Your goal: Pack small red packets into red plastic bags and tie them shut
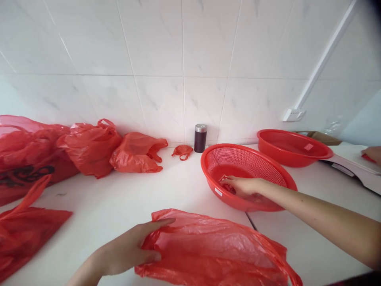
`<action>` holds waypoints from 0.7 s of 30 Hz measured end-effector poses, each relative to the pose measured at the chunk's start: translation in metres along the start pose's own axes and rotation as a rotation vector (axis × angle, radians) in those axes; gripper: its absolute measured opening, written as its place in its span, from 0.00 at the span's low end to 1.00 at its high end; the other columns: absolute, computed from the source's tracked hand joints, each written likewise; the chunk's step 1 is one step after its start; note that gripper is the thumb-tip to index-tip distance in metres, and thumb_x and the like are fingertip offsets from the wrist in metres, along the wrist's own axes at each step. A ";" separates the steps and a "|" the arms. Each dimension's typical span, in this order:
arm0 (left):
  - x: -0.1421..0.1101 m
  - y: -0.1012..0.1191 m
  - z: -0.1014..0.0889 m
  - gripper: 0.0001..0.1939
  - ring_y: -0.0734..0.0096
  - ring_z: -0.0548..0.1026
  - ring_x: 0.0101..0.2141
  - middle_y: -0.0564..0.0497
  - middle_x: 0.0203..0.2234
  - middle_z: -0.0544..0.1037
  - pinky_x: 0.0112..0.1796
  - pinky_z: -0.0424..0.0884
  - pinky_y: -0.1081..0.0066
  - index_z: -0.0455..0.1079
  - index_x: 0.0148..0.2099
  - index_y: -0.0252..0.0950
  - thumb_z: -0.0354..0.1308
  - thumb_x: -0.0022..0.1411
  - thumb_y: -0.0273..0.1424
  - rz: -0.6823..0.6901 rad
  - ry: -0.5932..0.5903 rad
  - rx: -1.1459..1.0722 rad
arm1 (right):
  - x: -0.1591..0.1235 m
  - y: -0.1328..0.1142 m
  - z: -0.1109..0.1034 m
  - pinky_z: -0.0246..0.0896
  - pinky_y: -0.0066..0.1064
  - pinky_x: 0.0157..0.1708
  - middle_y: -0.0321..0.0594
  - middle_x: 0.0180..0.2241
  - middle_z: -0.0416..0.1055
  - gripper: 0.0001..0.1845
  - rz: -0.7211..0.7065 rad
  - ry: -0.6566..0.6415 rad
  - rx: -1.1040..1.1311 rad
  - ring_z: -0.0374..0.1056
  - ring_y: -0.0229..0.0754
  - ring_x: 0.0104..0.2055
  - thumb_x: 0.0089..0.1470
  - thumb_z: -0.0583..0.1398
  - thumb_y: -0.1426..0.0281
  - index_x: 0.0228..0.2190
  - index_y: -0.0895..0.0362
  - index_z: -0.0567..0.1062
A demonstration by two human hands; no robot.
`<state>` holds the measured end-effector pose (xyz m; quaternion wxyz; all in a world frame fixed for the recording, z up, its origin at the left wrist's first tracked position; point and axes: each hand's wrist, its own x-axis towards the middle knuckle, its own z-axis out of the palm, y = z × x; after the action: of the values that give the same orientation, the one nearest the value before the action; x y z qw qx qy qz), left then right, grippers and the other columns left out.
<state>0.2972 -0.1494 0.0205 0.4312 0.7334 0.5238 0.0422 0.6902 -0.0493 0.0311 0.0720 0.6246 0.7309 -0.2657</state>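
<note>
My left hand point(131, 248) grips the left edge of a flat red plastic bag point(208, 250) lying on the white counter point(119, 202) in front of me. My right hand point(242, 186) reaches into a red perforated basket point(268, 169) at the centre right, fingers curled on a small pale item on the basket floor that I cannot make out.
Several crumpled red bags point(89, 147) lie along the tiled wall at the left, one more at the lower left point(20, 234). A small dark jar point(200, 138) stands by the wall. A red basin point(293, 147) sits at the right. Another person's hand point(372, 154) shows at the far right edge.
</note>
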 end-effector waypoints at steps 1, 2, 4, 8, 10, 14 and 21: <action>0.001 -0.001 0.000 0.36 0.52 0.69 0.54 0.55 0.59 0.69 0.54 0.65 0.58 0.60 0.64 0.54 0.59 0.53 0.31 0.008 0.002 -0.008 | -0.003 0.001 0.002 0.63 0.33 0.27 0.45 0.48 0.69 0.29 0.004 -0.006 0.004 0.71 0.48 0.36 0.42 0.66 0.63 0.49 0.47 0.72; 0.002 -0.002 0.001 0.35 0.52 0.69 0.54 0.55 0.59 0.69 0.54 0.65 0.58 0.60 0.64 0.54 0.58 0.54 0.31 0.013 0.001 -0.017 | -0.005 0.001 0.004 0.62 0.32 0.27 0.45 0.45 0.70 0.25 0.008 -0.006 0.007 0.70 0.47 0.35 0.44 0.65 0.63 0.46 0.49 0.73; 0.003 -0.002 0.001 0.35 0.52 0.68 0.55 0.56 0.59 0.69 0.54 0.66 0.59 0.60 0.63 0.55 0.59 0.54 0.31 0.028 -0.002 -0.032 | -0.007 0.001 0.007 0.60 0.31 0.26 0.44 0.39 0.72 0.19 0.020 -0.009 0.008 0.69 0.45 0.33 0.45 0.64 0.63 0.41 0.52 0.73; 0.004 0.004 0.002 0.35 0.54 0.68 0.56 0.58 0.59 0.69 0.54 0.66 0.60 0.59 0.64 0.57 0.59 0.55 0.31 0.082 0.025 -0.067 | -0.002 0.003 0.001 0.56 0.31 0.22 0.37 0.25 0.70 0.13 0.033 -0.052 0.000 0.66 0.41 0.23 0.39 0.65 0.70 0.31 0.55 0.73; 0.004 0.006 0.001 0.35 0.53 0.68 0.56 0.58 0.60 0.68 0.54 0.66 0.60 0.58 0.65 0.56 0.58 0.56 0.32 0.088 0.040 -0.073 | 0.001 0.006 -0.011 0.56 0.30 0.22 0.36 0.23 0.69 0.12 0.008 -0.044 0.004 0.65 0.41 0.22 0.36 0.65 0.74 0.28 0.56 0.72; 0.008 0.007 -0.001 0.37 0.52 0.64 0.59 0.56 0.63 0.63 0.56 0.63 0.58 0.54 0.66 0.55 0.59 0.56 0.34 0.066 0.082 -0.069 | -0.012 0.002 -0.049 0.61 0.30 0.29 0.37 0.29 0.71 0.09 -0.088 0.058 0.070 0.69 0.41 0.30 0.43 0.63 0.70 0.30 0.56 0.69; 0.019 0.021 0.000 0.43 0.56 0.73 0.49 0.50 0.58 0.70 0.46 0.71 0.63 0.50 0.68 0.51 0.60 0.51 0.30 0.052 0.094 -0.070 | -0.090 -0.110 -0.043 0.67 0.29 0.35 0.36 0.37 0.69 0.12 -0.700 0.259 0.375 0.70 0.37 0.36 0.54 0.62 0.63 0.37 0.53 0.66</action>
<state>0.3214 -0.1359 0.0276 0.4300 0.7285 0.5227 0.1061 0.6136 -0.1158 0.1398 -0.2301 0.3688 0.8411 -0.3218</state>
